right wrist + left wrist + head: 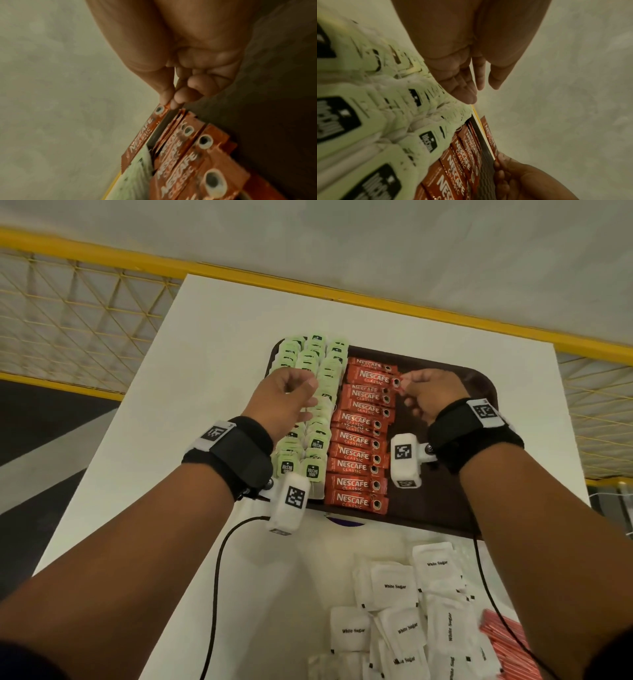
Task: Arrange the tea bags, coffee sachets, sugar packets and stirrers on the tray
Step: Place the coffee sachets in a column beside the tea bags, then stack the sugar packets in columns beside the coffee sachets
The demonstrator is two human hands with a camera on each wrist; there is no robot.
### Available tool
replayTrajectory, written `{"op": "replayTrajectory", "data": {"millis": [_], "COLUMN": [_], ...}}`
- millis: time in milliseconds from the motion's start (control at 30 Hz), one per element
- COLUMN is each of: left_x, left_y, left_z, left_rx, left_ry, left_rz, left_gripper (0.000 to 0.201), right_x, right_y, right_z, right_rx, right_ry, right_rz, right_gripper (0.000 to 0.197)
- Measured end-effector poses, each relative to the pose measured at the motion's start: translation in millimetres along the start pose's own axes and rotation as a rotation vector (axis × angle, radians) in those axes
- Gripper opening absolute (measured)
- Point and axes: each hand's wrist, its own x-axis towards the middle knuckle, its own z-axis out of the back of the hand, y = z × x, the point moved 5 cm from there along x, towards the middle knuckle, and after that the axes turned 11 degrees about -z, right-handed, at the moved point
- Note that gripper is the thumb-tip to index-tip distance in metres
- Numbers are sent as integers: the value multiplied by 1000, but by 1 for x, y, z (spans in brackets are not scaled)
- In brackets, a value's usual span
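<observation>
Placing now: right hand [428, 395] pinches the end of one coffee sachet [373, 378] between thumb and fingertips, holding it over the far end of the red column on the tray [479, 392]
Left hand: left hand [291, 395] hovers over the tea bags [308, 405] with fingers loosely extended — it grips nothing
Done – tea bags: green tea bags lie in overlapping rows along the left part of the tray
Done – coffee: coffee sachets [356, 453] form one column just right of the tea bags, running from the near rim toward the far rim; judged nearly complete
Left – sugar: sugar packets [411, 611] lie in a loose heap on the bench [205, 337], near side, none on the tray
Left – stirrers: a red-and-white bundle at the lower right edge, partly cut off, is probably the stirrers [507, 645], also off the tray
Free space: right part of the tray is bare dark surface, judged the place for sugar and stirrers
Progress estimate: roughly half — two of four item kinds are on the tray
Head view only: sugar heap, stirrer bundle, whole tray layout, both wrists with tagged bands
Right wrist view only: thumb and fingertips [173, 104] meeting on the sachet's printed-cup end, the sachet raised clear of the column
Left wrist view only: palm side of the left hand, confirming nothing is held; tea-bag labels close up
</observation>
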Motion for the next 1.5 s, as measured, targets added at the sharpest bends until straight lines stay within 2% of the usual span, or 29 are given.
{"op": "replayTrajectory", "data": {"millis": [133,267,433,600,767,833,967,1100,1200,1333,1500], "left_x": [-9,-17,-30,-51,-83,-97,-130,-166,-190,-209,-231], "left_y": [3,4,-1,-18,-53,-65,-79,-71,-52,-18,7], "left_z": [11,24,35,38,29,22,0,-21,-32,-37,-36], "left_rx": [29,29,61,73,179,237,350,464,567,704,872], "left_ry": [-6,-25,-10,52,188,251,411,558,621,687,752], "left_rz": [-15,-14,-27,-41,-130,-186,-312,-367,-354,-336,-236], "left_gripper": [13,18,18,14,9,11,11,16,12,11,13], "right_x": [11,11,-8,-59,-148,-189,-264,-307,-323,-323,-316], "right_y": [3,11,21,23,11,-4,-50,-118,-163,-210,-231], "right_z": [-1,-6,-2,12,21,24,31,40,45,35,14], "right_rx": [-110,-230,-402,-292,-105,-64,-84,-216,-396,-624,-817], "right_ry": [-64,-100,-159,-225,-200,-195,-202,-203,-170,-44,62], "right_rz": [-40,-18,15,139,283,337,448,388,278,147,212], "right_gripper": [16,15,24,21,10,5,12,11,18,27,35]}}
